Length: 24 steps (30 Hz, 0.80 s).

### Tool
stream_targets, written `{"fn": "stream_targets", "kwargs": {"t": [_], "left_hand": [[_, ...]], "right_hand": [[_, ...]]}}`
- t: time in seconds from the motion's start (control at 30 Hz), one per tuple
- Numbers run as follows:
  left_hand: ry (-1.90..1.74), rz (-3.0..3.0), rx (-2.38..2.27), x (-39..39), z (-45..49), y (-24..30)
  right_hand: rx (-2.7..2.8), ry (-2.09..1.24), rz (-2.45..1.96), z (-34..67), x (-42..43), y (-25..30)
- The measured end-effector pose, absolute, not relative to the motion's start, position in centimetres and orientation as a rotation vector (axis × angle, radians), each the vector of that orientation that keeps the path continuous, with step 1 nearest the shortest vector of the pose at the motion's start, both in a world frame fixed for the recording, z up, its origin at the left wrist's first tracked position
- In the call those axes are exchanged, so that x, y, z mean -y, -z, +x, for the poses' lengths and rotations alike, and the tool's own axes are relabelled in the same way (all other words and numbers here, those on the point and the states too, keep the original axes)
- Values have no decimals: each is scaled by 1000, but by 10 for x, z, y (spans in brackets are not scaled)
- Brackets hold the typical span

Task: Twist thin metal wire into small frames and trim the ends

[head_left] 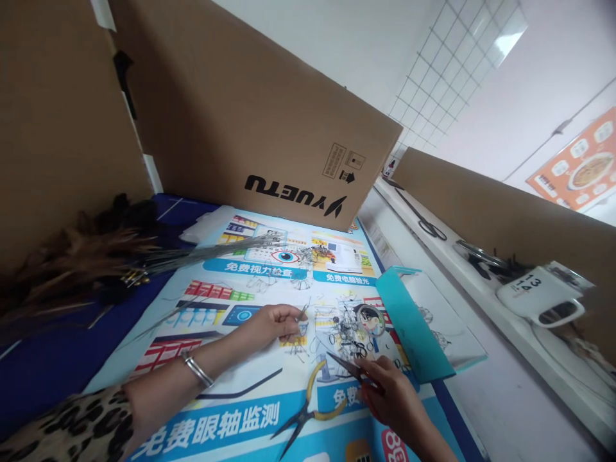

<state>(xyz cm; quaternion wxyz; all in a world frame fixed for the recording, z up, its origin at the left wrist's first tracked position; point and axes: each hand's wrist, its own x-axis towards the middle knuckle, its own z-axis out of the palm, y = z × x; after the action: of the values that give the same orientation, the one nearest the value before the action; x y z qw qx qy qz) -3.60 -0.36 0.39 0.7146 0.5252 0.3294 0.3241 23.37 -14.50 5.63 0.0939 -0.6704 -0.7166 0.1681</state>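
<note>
My left hand [283, 323] is closed in a pinch on a short piece of thin wire [303, 312], held above the printed sheet. My right hand [391, 393] is wrapped round a dark, pointed hand tool [345, 364] with reddish handles; whether it is pliers or scissors I cannot tell. The tool's tip points left, towards my left hand. Just beyond it lies a tangled pile of small dark wire loops [349, 327]. Long-nose pliers [308, 410] with yellow handles rest on the sheet between my hands, jaws towards me.
Cardboard panels [269, 115] stand behind and at left. A bundle of straight wires [212, 253] and brown feathery material [86, 247] lie at left. A teal folder [414, 327] sits at right. The ledge [462, 269] carries scissors [430, 228] and a white mug [539, 295].
</note>
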Motion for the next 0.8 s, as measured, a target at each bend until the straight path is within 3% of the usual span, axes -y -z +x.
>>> {"fn": "stream_targets", "kwargs": {"t": [0.33, 0.8], "left_hand": [[-542, 1383, -645, 15, -1, -55], [-217, 1680, -331, 28, 112, -121]], "right_hand": [[1935, -870, -1661, 225, 148, -88], [1788, -761, -1549, 285, 178, -109]]}}
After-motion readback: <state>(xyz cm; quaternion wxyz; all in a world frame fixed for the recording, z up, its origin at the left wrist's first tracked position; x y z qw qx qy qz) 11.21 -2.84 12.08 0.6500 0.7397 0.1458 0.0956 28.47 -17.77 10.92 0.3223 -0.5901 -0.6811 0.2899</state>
